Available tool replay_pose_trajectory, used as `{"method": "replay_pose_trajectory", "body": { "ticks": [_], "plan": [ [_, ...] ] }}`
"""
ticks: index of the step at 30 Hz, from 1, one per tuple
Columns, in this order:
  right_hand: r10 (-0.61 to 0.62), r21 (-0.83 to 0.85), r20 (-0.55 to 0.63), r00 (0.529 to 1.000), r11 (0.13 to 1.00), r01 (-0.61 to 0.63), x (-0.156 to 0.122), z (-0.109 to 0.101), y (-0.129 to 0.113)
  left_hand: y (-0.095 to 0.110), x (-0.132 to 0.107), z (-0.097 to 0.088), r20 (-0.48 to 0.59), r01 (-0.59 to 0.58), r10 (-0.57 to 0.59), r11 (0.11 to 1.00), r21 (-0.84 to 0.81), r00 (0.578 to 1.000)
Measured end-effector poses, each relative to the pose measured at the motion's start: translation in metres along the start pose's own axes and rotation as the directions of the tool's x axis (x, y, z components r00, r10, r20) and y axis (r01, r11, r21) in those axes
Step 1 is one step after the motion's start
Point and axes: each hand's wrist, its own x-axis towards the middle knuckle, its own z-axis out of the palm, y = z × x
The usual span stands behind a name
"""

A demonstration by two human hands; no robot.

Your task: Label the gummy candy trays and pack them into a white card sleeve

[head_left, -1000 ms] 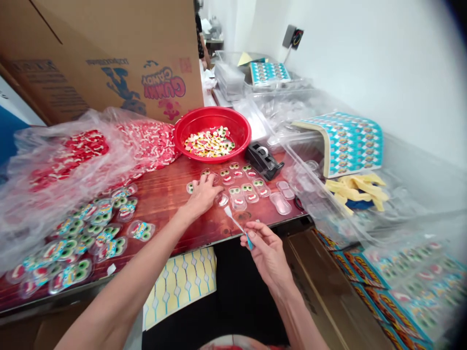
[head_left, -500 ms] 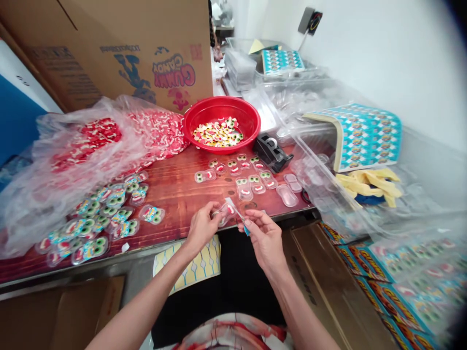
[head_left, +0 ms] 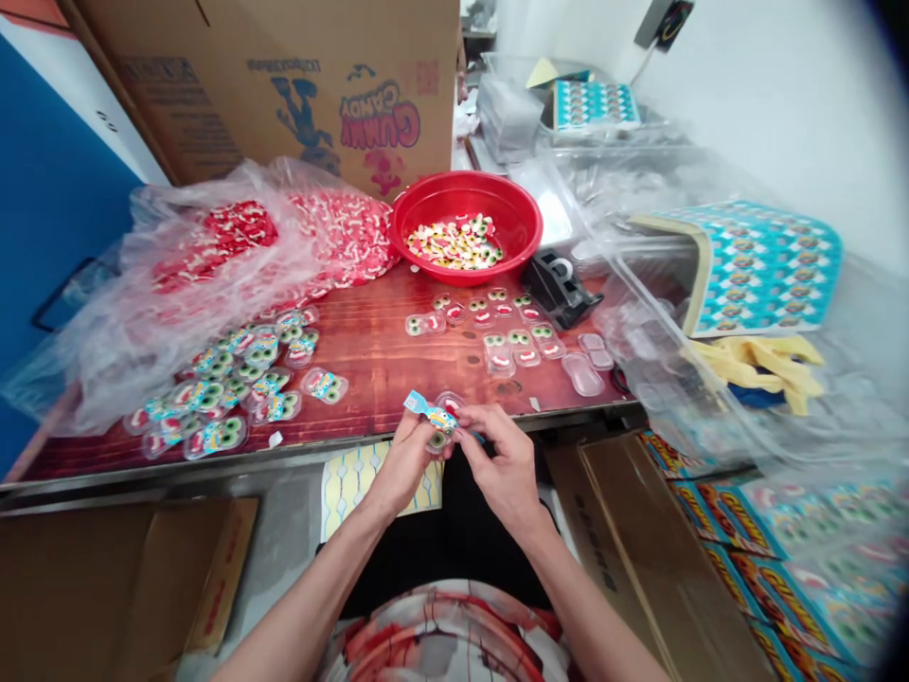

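My left hand (head_left: pixel 403 466) is closed on a small clear plastic candy pack (head_left: pixel 436 441) with gummy eyes and red teeth inside, held just in front of the table edge. A blue printed sticker label (head_left: pixel 440 419) lies across the pack's middle, and its left end sticks out free over my left fingers. On the pack's right side, my right hand (head_left: pixel 503 466) pinches the label's other end, partly hidden by the fingers. Left of the hands lies a pile of labelled candy packs (head_left: pixel 238 379). Beyond them stand several filled packs without labels (head_left: pixel 501 355).
A red bowl (head_left: pixel 526 248) holds loose gummies beside a bag of red gummies (head_left: pixel 333 237). A black tape dispenser (head_left: pixel 564 289), clear bin (head_left: pixel 611 256) and label sheets (head_left: pixel 771 265) are on the right. A yellow label backing (head_left: pixel 347 493) rests below the table edge.
The label, held upright at the pack before, now lies across it, printed side showing. Both hands have drawn closer together, and the view has shifted left.
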Motion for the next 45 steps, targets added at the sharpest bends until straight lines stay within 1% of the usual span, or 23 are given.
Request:
{"method": "replay_pose_trajectory", "body": {
  "ticks": [5, 11, 15, 18, 24, 28, 31, 34, 36, 38, 40, 42, 44, 45],
  "plan": [
    [-0.029, -0.077, -0.006, 1.000, 0.997, 0.028, 0.000, 0.003, -0.005, 0.003, -0.002, 0.002, -0.030, -0.020, 0.017, 0.995, -0.101, 0.999],
    [-0.044, -0.127, -0.003, 0.999, 0.991, 0.044, 0.001, 0.006, -0.008, 0.002, -0.004, 0.001, -0.046, -0.036, 0.031, 0.992, -0.118, 0.998],
    [-0.036, -0.133, -0.021, 0.999, 0.991, 0.033, 0.002, 0.007, -0.010, 0.004, -0.006, 0.001, -0.016, -0.041, 0.039, 0.991, -0.125, 0.999],
    [-0.044, -0.148, 0.000, 0.999, 0.988, 0.043, 0.004, 0.007, -0.011, 0.004, -0.006, 0.001, 0.009, -0.049, 0.051, 0.990, -0.136, 0.999],
    [-0.052, -0.146, 0.091, 0.994, 0.987, 0.065, 0.006, 0.006, -0.007, -0.007, -0.003, -0.004, -0.033, -0.092, 0.089, 0.993, -0.080, 0.995],
    [-0.041, -0.149, 0.069, 0.997, 0.988, 0.051, 0.005, 0.007, -0.005, -0.014, -0.001, -0.009, -0.047, -0.111, 0.109, 0.993, -0.030, 0.993],
    [-0.029, -0.149, 0.047, 0.998, 0.988, 0.036, 0.005, 0.008, -0.005, -0.016, -0.001, -0.011, -0.060, -0.103, 0.101, 0.994, -0.033, 0.993],
    [-0.006, -0.148, 0.039, 0.999, 0.989, 0.012, 0.004, 0.010, -0.008, -0.016, 0.000, -0.011, -0.100, -0.111, 0.112, 0.994, 0.016, 0.989],
    [0.025, -0.145, 0.018, 1.000, 0.989, -0.022, 0.004, 0.013, -0.011, -0.016, -0.001, -0.010, -0.143, -0.140, 0.155, 0.984, 0.109, 0.977],
    [0.085, -0.113, -0.011, 0.996, 0.990, -0.086, 0.003, 0.016, -0.014, -0.016, -0.004, -0.007, -0.187, -0.186, 0.230, 0.956, 0.228, 0.955],
    [0.190, -0.011, -0.026, 0.982, 0.982, -0.190, 0.002, 0.018, -0.013, -0.015, -0.008, -0.003, -0.228, -0.225, 0.315, 0.910, 0.347, 0.921],
    [0.342, 0.154, 0.008, 0.940, 0.928, -0.339, 0.002, 0.014, -0.008, -0.012, -0.013, 0.001, -0.263, -0.251, 0.386, 0.868, 0.429, 0.884],
    [0.490, 0.297, 0.061, 0.870, 0.823, -0.485, 0.002, 0.006, 0.001, -0.007, -0.016, 0.003, -0.274, -0.292, 0.437, 0.850, 0.439, 0.857],
    [0.546, 0.347, 0.071, 0.835, 0.771, -0.534, 0.002, 0.001, 0.007, -0.004, -0.016, 0.003, -0.275, -0.319, 0.456, 0.847, 0.424, 0.846]
  ]
}}
